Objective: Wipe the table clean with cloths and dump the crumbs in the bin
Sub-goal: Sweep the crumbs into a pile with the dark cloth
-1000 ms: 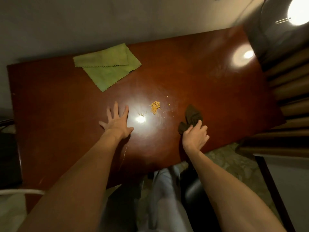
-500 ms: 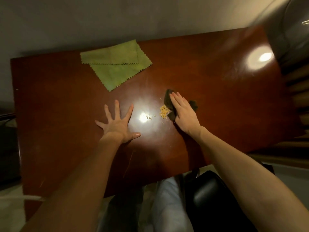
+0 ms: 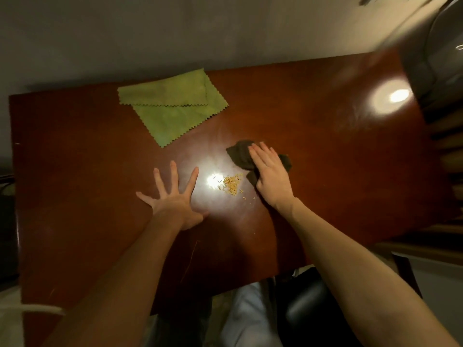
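Observation:
A small heap of yellow crumbs [image 3: 231, 185] lies on the glossy brown table [image 3: 338, 171], near its middle. My right hand [image 3: 270, 171] presses flat with straight fingers on a crumpled dark brown cloth [image 3: 241, 154], just right of the crumbs. My left hand [image 3: 175, 196] rests flat on the table with fingers spread, left of the crumbs and a bright light reflection. A folded green cloth [image 3: 172, 108] with zigzag edges lies at the back, apart from both hands. No bin is in view.
A lamp reflection [image 3: 390, 98] glares at the table's far right corner. A dark chair seat [image 3: 315, 309] and my lap sit below the near edge. Slatted wood furniture [image 3: 448, 136] stands to the right. A wall runs behind the table.
My right hand went from gripping the dark cloth near the front edge to pressing it flat beside the crumbs. The crumbs shifted left, toward my left hand, which stayed put.

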Demonstrator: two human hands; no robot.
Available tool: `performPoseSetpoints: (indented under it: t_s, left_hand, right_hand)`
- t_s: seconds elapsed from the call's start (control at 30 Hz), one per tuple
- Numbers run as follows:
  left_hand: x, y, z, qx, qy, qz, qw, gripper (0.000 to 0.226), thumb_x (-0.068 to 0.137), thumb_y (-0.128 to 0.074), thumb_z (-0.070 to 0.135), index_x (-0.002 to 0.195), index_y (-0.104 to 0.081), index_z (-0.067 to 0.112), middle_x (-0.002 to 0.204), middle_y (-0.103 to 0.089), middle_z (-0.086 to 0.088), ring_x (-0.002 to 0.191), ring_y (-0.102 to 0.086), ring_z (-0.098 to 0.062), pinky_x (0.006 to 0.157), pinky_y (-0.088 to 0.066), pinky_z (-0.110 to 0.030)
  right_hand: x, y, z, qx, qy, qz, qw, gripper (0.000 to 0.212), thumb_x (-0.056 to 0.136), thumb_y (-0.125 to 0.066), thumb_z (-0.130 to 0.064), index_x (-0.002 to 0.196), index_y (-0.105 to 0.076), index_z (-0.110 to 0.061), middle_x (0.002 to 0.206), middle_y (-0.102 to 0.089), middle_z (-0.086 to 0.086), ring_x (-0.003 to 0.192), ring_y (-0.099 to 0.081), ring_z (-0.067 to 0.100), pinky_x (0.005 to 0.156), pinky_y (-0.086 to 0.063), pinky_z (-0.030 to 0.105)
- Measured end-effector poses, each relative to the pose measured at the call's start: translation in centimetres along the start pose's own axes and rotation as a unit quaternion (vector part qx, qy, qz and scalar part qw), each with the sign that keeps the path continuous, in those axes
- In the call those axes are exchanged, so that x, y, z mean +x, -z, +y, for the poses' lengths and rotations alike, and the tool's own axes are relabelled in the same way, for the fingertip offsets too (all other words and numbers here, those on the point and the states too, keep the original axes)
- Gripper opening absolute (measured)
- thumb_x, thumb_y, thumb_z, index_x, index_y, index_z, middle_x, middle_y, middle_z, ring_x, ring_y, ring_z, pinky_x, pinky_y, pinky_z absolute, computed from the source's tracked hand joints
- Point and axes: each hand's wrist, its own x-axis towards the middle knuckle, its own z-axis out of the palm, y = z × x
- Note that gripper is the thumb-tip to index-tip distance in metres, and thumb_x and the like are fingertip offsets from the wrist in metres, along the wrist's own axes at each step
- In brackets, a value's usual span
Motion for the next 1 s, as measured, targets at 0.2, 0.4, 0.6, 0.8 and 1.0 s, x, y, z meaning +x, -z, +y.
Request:
performPoseSetpoints:
  t_s: [0.2, 0.4, 0.6, 0.8, 1.0]
  left_hand:
    - [0.1, 0.4, 0.3, 0.019, 0.014, -0.018, 1.0, 0.124, 0.077, -0.053, 0.092, 0.138, 0.049, 0.054, 0.144, 0.066, -0.002, 0.145, 0.045, -0.045, 0.11, -0.007, -0.088]
    - [-0.1, 0.1, 0.2, 0.01, 0.006, -0.009, 1.0, 0.124, 0.079, -0.053, 0.09, 0.14, 0.049, 0.053, 0.144, 0.066, -0.004, 0.143, 0.047, -0.047, 0.108, -0.005, -0.089]
    - [0.1, 0.0, 0.4, 0.0, 0.01, -0.013, 1.0, 0.124, 0.081, -0.054, 0.087, 0.139, 0.049, 0.051, 0.142, 0.067, -0.005, 0.14, 0.05, -0.048, 0.107, -0.001, -0.09]
    - [0.4, 0.0, 0.4, -0.003, 0.016, -0.017, 1.0, 0.124, 0.084, -0.056, 0.081, 0.137, 0.051, 0.052, 0.143, 0.067, -0.005, 0.139, 0.05, -0.049, 0.107, 0.001, -0.09]
    - [0.3, -0.1, 0.4, 0.002, 0.011, -0.008, 1.0, 0.123, 0.085, -0.058, 0.078, 0.14, 0.049, 0.053, 0.145, 0.065, -0.005, 0.14, 0.049, -0.048, 0.108, 0.001, -0.09]
  right_hand:
    - [-3.2, 3.6, 8.6, -0.059, -0.153, 0.002, 0.987, 0.073, 0.099, -0.057, -0.005, 0.164, -0.026, -0.017, 0.171, -0.024, 0.003, 0.16, -0.012, 0.02, 0.131, -0.004, 0.037]
    - [-9.2, 6.0, 12.2, -0.005, -0.309, 0.017, 0.951, 0.073, 0.101, -0.052, -0.002, 0.165, -0.022, -0.018, 0.173, -0.017, 0.001, 0.16, -0.004, 0.018, 0.131, -0.002, 0.042]
    - [-6.4, 2.9, 6.6, 0.048, -0.243, 0.027, 0.969, 0.066, 0.1, -0.048, 0.002, 0.163, -0.03, -0.012, 0.171, -0.022, 0.006, 0.16, -0.007, 0.019, 0.13, 0.001, 0.037]
    - [0.3, -0.4, -1.1, 0.081, -0.001, -0.043, 0.996, 0.067, 0.102, -0.063, -0.023, 0.161, -0.033, -0.017, 0.169, -0.027, 0.002, 0.159, -0.012, 0.02, 0.129, 0.005, 0.037]
    - [1.9, 1.7, 3.4, 0.039, -0.053, -0.027, 0.997, 0.067, 0.1, -0.055, -0.012, 0.162, -0.03, -0.017, 0.171, -0.024, 0.002, 0.16, -0.01, 0.024, 0.129, 0.003, 0.038]
